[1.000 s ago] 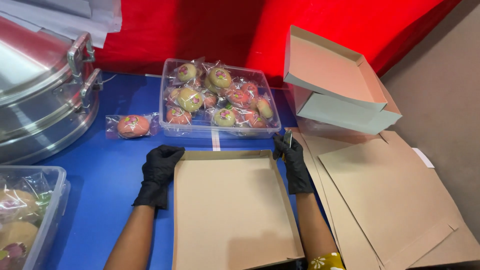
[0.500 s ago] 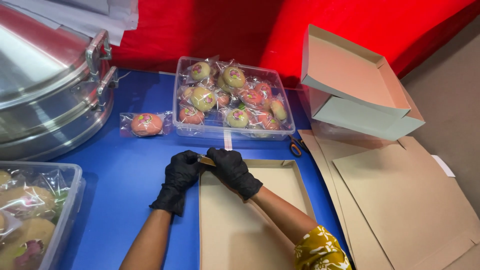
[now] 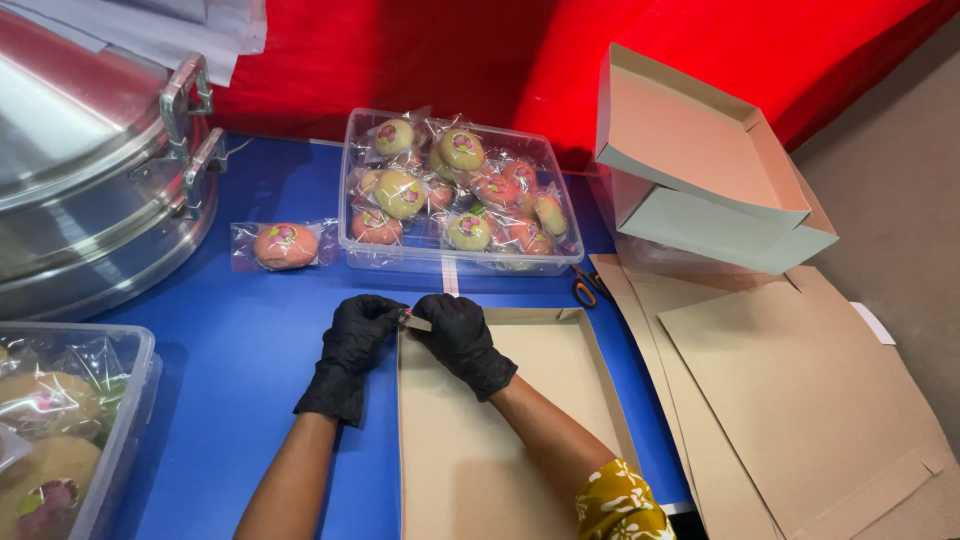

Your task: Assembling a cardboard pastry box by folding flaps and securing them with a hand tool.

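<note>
Both gloved hands, left hand (image 3: 352, 345) and right hand (image 3: 462, 335), pinch the tray (image 3: 520, 420)'s far-left corner flap with clenched fingers; tray empty. Behind, a clear tub (image 3: 455, 262) holds wrapped buns (image 3: 400, 192).

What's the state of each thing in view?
Left hand: gloved, pinching the tray's far-left corner.
Right hand: gloved, pinching the same corner.
Tray: folded, flat on the table, empty.
Bin: open, full of wrapped buns.
Loose bun: wrapped, on the table beside the bin.
Stacked trays: folded, empty, tilted.
Flat cardboard: unfolded, piled.
Steamer: lid on.
</note>
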